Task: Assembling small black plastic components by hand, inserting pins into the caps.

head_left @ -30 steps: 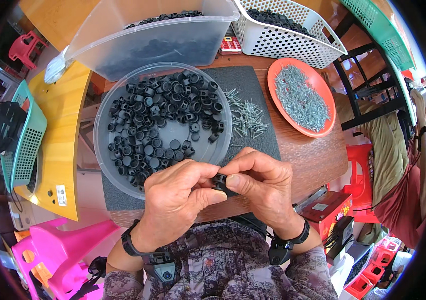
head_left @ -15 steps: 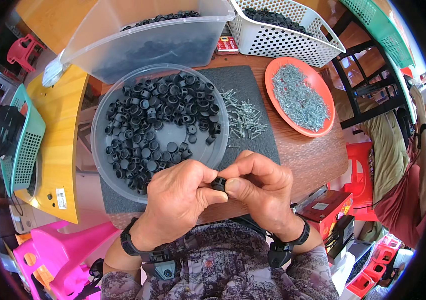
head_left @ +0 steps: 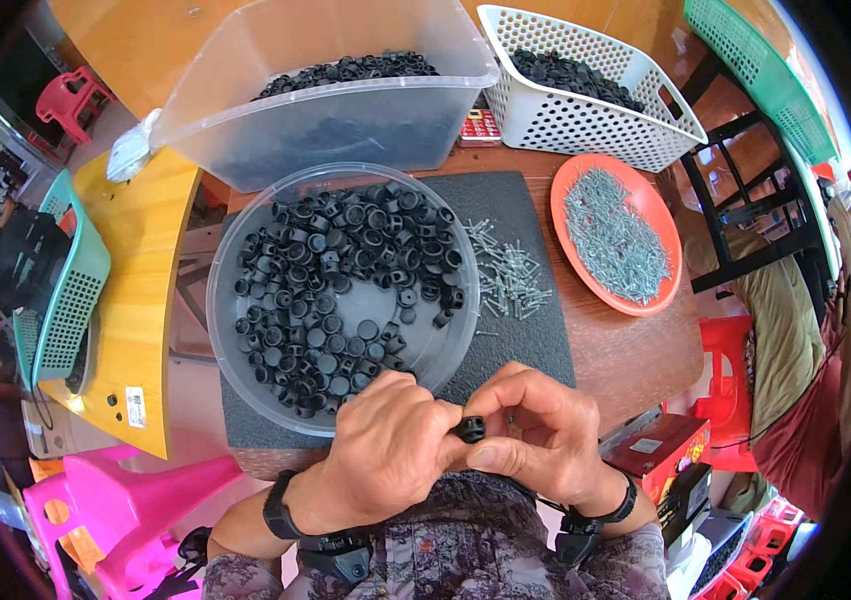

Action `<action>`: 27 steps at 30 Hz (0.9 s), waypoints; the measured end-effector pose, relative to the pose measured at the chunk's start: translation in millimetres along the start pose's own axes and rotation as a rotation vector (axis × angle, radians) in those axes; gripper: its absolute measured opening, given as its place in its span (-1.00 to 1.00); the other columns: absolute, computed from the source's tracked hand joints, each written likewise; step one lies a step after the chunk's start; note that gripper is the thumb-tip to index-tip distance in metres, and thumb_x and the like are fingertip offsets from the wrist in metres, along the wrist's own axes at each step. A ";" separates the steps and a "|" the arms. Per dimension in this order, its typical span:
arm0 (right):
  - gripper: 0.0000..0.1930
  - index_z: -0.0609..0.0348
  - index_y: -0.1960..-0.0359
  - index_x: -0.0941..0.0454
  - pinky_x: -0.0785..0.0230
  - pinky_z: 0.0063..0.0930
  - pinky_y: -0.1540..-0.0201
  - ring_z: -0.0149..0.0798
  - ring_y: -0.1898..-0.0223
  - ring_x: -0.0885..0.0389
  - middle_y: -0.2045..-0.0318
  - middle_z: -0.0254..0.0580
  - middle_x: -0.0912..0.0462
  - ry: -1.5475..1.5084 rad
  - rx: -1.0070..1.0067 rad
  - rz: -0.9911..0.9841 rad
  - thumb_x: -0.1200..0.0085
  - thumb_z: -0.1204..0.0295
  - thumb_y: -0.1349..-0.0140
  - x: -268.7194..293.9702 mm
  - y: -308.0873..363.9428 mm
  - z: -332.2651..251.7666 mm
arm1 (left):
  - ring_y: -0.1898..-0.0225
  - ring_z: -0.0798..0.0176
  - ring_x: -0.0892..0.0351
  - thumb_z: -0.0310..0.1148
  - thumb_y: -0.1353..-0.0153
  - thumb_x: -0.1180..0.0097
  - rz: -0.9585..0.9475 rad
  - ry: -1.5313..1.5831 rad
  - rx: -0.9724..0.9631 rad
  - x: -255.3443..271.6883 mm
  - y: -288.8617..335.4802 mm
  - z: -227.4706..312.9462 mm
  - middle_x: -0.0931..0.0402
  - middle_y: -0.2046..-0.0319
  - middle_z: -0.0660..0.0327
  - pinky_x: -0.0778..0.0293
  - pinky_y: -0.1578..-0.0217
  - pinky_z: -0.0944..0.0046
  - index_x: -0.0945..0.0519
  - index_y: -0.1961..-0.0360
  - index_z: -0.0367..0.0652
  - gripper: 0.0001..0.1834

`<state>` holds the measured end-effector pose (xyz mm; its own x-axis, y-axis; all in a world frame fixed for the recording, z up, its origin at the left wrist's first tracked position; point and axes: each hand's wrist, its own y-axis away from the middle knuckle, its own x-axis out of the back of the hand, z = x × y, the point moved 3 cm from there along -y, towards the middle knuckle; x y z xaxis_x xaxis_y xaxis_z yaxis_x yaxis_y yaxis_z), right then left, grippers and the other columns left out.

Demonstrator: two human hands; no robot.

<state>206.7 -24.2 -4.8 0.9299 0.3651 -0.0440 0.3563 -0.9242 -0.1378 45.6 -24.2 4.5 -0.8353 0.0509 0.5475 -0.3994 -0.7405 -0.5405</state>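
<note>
A small black ribbed cap (head_left: pixel 470 429) sits pinched between the left hand (head_left: pixel 386 450) and right hand (head_left: pixel 536 435), both grips closed on it at the counter's near edge. Just beyond, a clear round bowl (head_left: pixel 231 345) holds matching glossy caps; fingers hide the cap's underside

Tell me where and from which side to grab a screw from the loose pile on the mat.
Pinch one screw at the pile's right fringe by its shank, coming from above and the right. There the screws lie flat and more apart on the mat; the bowl crowds the left side.
</note>
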 end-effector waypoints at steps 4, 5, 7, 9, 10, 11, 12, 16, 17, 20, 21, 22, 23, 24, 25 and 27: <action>-0.76 0.32 0.20 -0.50 -0.36 -0.66 0.38 -0.50 0.39 -0.49 0.39 -0.31 -0.55 -0.437 -0.317 0.012 -0.22 0.57 -0.09 0.8 -0.8 10.0 | 0.60 0.16 -0.44 -0.46 0.21 -0.37 -0.006 -0.099 0.035 -0.2 0.0 2.8 -0.43 0.59 0.17 -0.38 0.50 0.20 -0.50 0.41 -0.28 -0.68; -0.78 0.31 0.20 -0.50 -0.39 -0.68 0.30 -0.52 0.33 -0.51 0.34 -0.33 -0.57 -0.461 -0.356 0.017 -0.20 0.59 -0.10 2.4 -2.3 7.0 | 0.60 0.18 -0.44 -0.48 0.22 -0.37 0.003 -0.072 0.059 3.5 -1.7 2.0 -0.45 0.58 0.17 -0.38 0.50 0.21 -0.51 0.39 -0.29 -0.67; -0.77 0.31 0.20 -0.50 -0.39 -0.68 0.29 -0.53 0.33 -0.51 0.34 -0.33 -0.57 -0.361 -0.321 0.074 -0.20 0.59 -0.10 12.9 -8.7 5.8 | 0.57 0.23 -0.47 -0.54 0.23 -0.34 0.020 -0.097 0.078 16.3 -6.3 -0.5 -0.48 0.55 0.17 -0.37 0.51 0.27 -0.54 0.32 -0.32 -0.64; -0.78 0.28 0.21 -0.51 -0.38 -0.68 0.27 -0.55 0.34 -0.50 0.35 -0.34 -0.58 -0.176 -0.274 0.188 -0.20 0.59 -0.09 31.2 -17.8 3.9 | 0.54 0.19 -0.46 -0.57 0.17 -0.29 0.003 -0.181 0.144 29.2 -10.2 -13.6 -0.48 0.56 0.16 -0.35 0.51 0.27 -0.55 0.34 -0.31 -0.71; -0.79 0.29 0.23 -0.51 -0.36 -0.71 0.29 -0.56 0.36 -0.49 0.39 -0.37 -0.57 -0.071 -0.233 0.226 -0.20 0.57 -0.09 42.5 -24.7 2.7 | 0.54 0.18 -0.45 -0.57 0.15 -0.27 -0.003 -0.222 0.165 33.6 -14.4 -20.2 -0.47 0.56 0.16 -0.34 0.51 0.25 -0.55 0.34 -0.30 -0.73; -0.82 0.29 0.25 -0.51 -0.34 -0.72 0.32 -0.57 0.38 -0.48 0.42 -0.39 -0.56 0.010 -0.208 0.270 -0.18 0.57 -0.10 50.5 -31.9 -1.9 | 0.53 0.15 -0.43 -0.57 0.14 -0.26 -0.022 -0.257 0.150 34.7 -18.8 -25.7 -0.45 0.57 0.16 -0.33 0.49 0.24 -0.55 0.36 -0.29 -0.75; -0.84 0.29 0.27 -0.52 -0.32 -0.72 0.34 -0.57 0.40 -0.46 0.44 -0.41 -0.54 0.092 -0.182 0.315 -0.16 0.57 -0.10 57.6 -39.3 -6.8 | 0.52 0.13 -0.41 -0.57 0.13 -0.24 -0.041 -0.290 0.133 34.3 -23.2 -31.9 -0.44 0.57 0.16 -0.31 0.48 0.23 -0.55 0.37 -0.28 -0.78; -0.87 0.30 0.30 -0.51 -0.28 -0.71 0.41 -0.57 0.45 -0.43 0.49 -0.42 -0.52 0.243 -0.086 0.409 -0.12 0.58 -0.10 79.3 -75.3 -20.9 | 0.52 0.09 -0.41 -0.46 0.14 -0.28 -0.172 -0.464 0.060 18.8 -32.6 -48.6 -0.38 0.62 0.15 -0.27 0.42 0.19 -0.52 0.49 -0.23 -0.82; -0.88 0.31 0.33 -0.51 -0.27 -0.68 0.44 -0.56 0.48 -0.42 0.52 -0.41 -0.50 0.345 0.040 0.448 -0.12 0.57 -0.08 86.4 -86.6 -24.7 | 0.54 0.09 -0.40 -0.41 0.17 -0.31 -0.176 -0.520 0.051 15.0 -34.0 -51.0 -0.37 0.64 0.14 -0.24 0.42 0.17 -0.50 0.59 -0.22 -0.80; -0.85 0.34 0.39 -0.52 -0.30 -0.57 0.45 -0.49 0.51 -0.43 0.56 -0.30 -0.52 0.675 0.366 0.526 -0.16 0.51 -0.03 112.4 -128.6 -30.3 | 0.55 0.08 -0.39 -0.39 0.20 -0.33 -0.200 -0.595 0.055 9.2 -35.3 -55.0 -0.38 0.64 0.13 -0.21 0.43 0.16 -0.47 0.65 -0.22 -0.76; -0.80 0.35 0.36 -0.53 -0.37 -0.47 0.37 -0.38 0.47 -0.51 0.53 -0.14 -0.58 0.762 0.337 0.570 -0.17 0.48 0.00 120.3 -141.6 -38.0 | 0.55 0.07 -0.40 -0.38 0.22 -0.34 -0.200 -0.599 0.038 7.2 -38.3 -54.9 -0.39 0.65 0.13 -0.20 0.42 0.15 -0.47 0.67 -0.24 -0.75; -0.78 0.35 0.33 -0.54 -0.39 -0.43 0.33 -0.30 0.43 -0.55 0.49 -0.07 -0.60 0.863 0.355 0.581 -0.17 0.47 0.00 133.3 -153.9 -41.6 | 0.55 0.07 -0.40 -0.38 0.22 -0.34 -0.203 -0.597 0.033 5.3 -40.1 -55.2 -0.39 0.65 0.13 -0.20 0.42 0.15 -0.47 0.67 -0.24 -0.75; -0.76 0.34 0.30 -0.55 -0.41 -0.39 0.29 -0.22 0.39 -0.60 0.46 0.00 -0.63 0.964 0.371 0.594 -0.17 0.47 0.01 148.6 -163.7 -44.8 | 0.55 0.06 -0.40 -0.38 0.22 -0.34 -0.213 -0.602 0.012 2.3 -41.1 -56.1 -0.38 0.66 0.12 -0.21 0.41 0.15 -0.47 0.67 -0.24 -0.75; -0.74 0.31 0.27 -0.57 -0.42 -0.29 0.23 -0.07 0.33 -0.61 0.43 0.05 -0.63 1.071 0.319 0.586 -0.16 0.45 0.01 158.1 -175.0 -46.4 | 0.56 0.06 -0.40 -0.39 0.23 -0.34 -0.224 -0.613 0.000 1.5 -41.1 -57.1 -0.38 0.67 0.12 -0.21 0.41 0.15 -0.47 0.67 -0.24 -0.75; -0.74 0.32 0.27 -0.57 -0.41 -0.25 0.21 -0.03 0.33 -0.61 0.42 0.06 -0.63 1.100 0.307 0.590 -0.16 0.45 0.01 171.6 -183.8 -44.5 | 0.56 0.06 -0.40 -0.39 0.23 -0.34 -0.230 -0.608 -0.006 0.5 -42.4 -57.0 -0.38 0.67 0.12 -0.21 0.41 0.15 -0.47 0.67 -0.24 -0.75; -0.74 0.32 0.27 -0.56 -0.41 -0.22 0.19 0.00 0.33 -0.61 0.42 0.06 -0.63 1.122 0.295 0.586 -0.15 0.44 0.01 177.3 -189.9 -40.4 | 0.56 0.05 -0.41 -0.43 0.21 -0.32 -0.256 -0.564 0.044 2.1 -42.8 -58.5 -0.41 0.66 0.12 -0.22 0.39 0.15 -0.48 0.66 -0.23 -0.78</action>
<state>307.5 211.5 53.5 0.5591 -0.5081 0.6552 -0.0269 -0.8010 -0.5981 38.8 46.8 -8.6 -0.3814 -0.1224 0.9162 -0.5349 -0.7791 -0.3268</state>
